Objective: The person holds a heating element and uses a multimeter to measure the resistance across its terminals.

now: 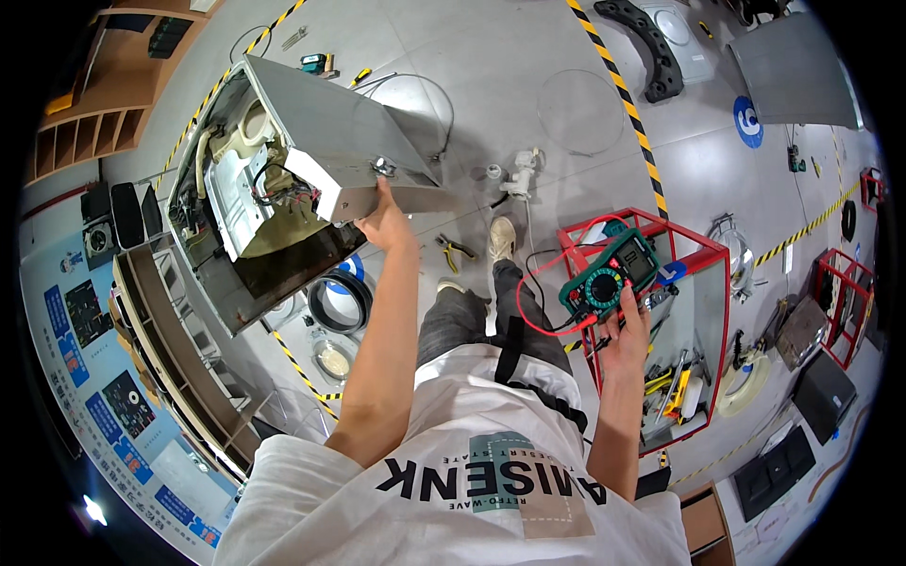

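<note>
My left hand (385,224) grips the lower edge of a grey metal appliance cabinet (349,123). One of its fingers reaches up to a round silver knob (382,167) on the panel. The cabinet's open side shows a silver bracket (226,198), a bundle of wires (283,184) and pale plastic parts. On the right, my right hand (625,341) is at the lower edge of a green multimeter (609,278) with a round dial, its fingers curled against it. Red and black test leads (525,316) loop from the meter; their tips are hard to make out.
Below the multimeter stands a red-framed cart (725,330) with several hand tools (679,387). Pliers (455,251) lie on the floor by my feet, near a white plastic part (522,174) with a hose. A black ring (340,302) lies under the cabinet's near side. Striped tape (623,94) marks the floor.
</note>
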`<action>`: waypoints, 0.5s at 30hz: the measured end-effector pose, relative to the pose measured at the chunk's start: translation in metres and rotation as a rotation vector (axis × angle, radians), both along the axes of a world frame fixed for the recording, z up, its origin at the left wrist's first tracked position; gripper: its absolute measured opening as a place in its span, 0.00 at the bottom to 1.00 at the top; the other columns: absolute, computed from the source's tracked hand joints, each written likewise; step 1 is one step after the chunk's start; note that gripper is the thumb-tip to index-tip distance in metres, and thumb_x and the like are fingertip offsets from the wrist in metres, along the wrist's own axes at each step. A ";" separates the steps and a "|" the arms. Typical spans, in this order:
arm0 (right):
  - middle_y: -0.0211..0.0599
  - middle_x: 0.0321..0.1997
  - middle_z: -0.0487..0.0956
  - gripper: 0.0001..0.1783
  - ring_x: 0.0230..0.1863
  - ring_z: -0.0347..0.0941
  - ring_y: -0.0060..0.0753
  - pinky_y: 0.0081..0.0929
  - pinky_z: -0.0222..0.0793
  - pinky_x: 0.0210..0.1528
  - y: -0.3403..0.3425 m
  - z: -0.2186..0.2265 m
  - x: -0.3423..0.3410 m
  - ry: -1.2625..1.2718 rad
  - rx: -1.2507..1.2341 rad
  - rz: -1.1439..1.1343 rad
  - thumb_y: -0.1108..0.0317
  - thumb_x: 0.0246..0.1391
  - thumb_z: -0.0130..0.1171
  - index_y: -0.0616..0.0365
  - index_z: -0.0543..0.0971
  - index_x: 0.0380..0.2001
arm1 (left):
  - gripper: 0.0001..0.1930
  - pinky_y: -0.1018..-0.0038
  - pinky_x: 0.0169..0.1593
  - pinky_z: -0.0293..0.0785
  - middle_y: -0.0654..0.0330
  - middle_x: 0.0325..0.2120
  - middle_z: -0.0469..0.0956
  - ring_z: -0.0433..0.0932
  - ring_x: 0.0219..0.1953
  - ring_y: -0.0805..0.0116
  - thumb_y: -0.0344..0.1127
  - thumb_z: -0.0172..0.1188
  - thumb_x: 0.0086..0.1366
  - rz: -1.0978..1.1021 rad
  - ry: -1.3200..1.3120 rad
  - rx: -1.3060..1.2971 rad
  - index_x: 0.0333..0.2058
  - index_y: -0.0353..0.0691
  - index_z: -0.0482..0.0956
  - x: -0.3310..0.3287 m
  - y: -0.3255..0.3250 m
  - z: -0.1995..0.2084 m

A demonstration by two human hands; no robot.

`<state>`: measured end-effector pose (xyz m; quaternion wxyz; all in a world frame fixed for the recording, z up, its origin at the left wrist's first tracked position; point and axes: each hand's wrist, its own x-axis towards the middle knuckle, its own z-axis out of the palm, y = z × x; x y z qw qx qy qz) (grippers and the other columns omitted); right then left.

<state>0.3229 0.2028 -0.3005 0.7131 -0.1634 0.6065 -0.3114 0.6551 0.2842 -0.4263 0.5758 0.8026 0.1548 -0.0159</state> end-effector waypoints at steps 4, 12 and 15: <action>0.20 0.12 0.63 0.10 0.10 0.52 0.13 0.18 0.50 0.16 -0.001 0.001 0.001 -0.017 -0.020 0.016 0.63 0.56 0.60 0.53 0.72 0.27 | 0.36 0.69 0.54 0.69 0.53 0.47 0.75 0.74 0.50 0.60 0.48 0.71 0.50 -0.019 0.031 0.043 0.51 0.31 0.67 0.001 0.000 0.005; 0.19 0.12 0.63 0.10 0.10 0.52 0.12 0.18 0.50 0.16 -0.004 0.001 0.004 -0.063 -0.018 0.036 0.64 0.57 0.59 0.54 0.71 0.27 | 0.39 0.68 0.54 0.68 0.50 0.46 0.75 0.74 0.50 0.61 0.49 0.72 0.49 0.052 0.068 0.131 0.50 0.28 0.64 0.003 -0.002 -0.004; 0.19 0.13 0.63 0.09 0.10 0.52 0.12 0.17 0.50 0.16 -0.003 0.003 0.007 -0.051 -0.013 0.033 0.64 0.57 0.59 0.53 0.72 0.28 | 0.42 0.68 0.53 0.68 0.46 0.46 0.75 0.74 0.50 0.60 0.50 0.73 0.48 0.064 0.090 0.076 0.49 0.26 0.62 0.003 -0.004 0.000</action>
